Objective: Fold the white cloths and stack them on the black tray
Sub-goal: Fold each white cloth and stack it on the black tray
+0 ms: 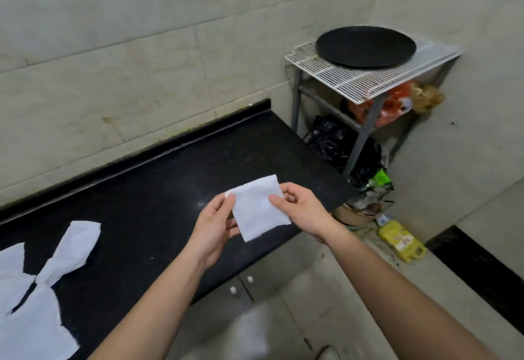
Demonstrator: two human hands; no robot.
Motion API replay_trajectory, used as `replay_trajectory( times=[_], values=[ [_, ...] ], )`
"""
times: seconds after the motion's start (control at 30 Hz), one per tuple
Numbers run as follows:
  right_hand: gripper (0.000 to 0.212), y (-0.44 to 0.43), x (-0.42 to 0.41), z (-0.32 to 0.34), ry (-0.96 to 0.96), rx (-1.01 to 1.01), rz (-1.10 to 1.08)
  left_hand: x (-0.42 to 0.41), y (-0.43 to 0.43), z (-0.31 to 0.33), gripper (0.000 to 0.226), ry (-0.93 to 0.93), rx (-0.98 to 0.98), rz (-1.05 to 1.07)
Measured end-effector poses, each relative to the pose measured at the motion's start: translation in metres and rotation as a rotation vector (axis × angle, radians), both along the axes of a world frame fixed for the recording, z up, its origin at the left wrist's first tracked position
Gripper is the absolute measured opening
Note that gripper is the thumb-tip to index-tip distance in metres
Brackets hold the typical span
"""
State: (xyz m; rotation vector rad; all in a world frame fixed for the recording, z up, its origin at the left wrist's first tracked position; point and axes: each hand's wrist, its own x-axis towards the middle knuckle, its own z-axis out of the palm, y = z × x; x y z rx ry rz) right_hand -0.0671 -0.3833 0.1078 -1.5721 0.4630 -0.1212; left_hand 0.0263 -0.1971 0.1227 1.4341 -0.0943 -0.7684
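A small folded white cloth (256, 210) hangs in the air above the right end of the black counter (147, 189). My left hand (215, 223) pinches its left edge between thumb and fingers. My right hand (300, 206) pinches its right edge. Unfolded white cloths (37, 288) lie spread on the counter at the far left. The round black tray (365, 46) sits bare on a white wire rack (354, 81) at the upper right, well beyond both hands.
The rack stands on grey metal legs in the corner, with black and orange bags (368, 110) beneath it. A yellow bottle (401, 240) and clutter lie on the floor by the counter's right end. Tiled walls close the back and right.
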Motion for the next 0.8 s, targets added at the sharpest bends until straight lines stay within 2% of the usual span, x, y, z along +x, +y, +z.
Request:
replay_trajectory(
  times=[0.13,0.23,0.37,0.63,0.8],
  values=[
    [0.008,-0.098,-0.035,0.003,-0.04,-0.014,-0.117,-0.023,-0.103,0.001,0.029,0.0,-0.011,-0.129],
    [0.013,-0.157,-0.06,0.008,-0.064,-0.009,-0.205,-0.038,-0.164,0.01,0.039,-0.01,-0.023,-0.169],
    [0.019,-0.218,-0.072,0.014,-0.072,0.0,-0.256,-0.044,-0.228,0.025,0.04,-0.085,-0.034,-0.198],
    [0.035,-0.323,-0.037,0.031,-0.096,0.061,-0.275,0.003,-0.341,0.041,0.038,-0.23,-0.07,-0.12],
    [0.043,-0.4,0.002,0.051,-0.079,0.006,-0.292,0.046,-0.417,0.051,0.039,-0.239,-0.114,-0.061]
  ],
)
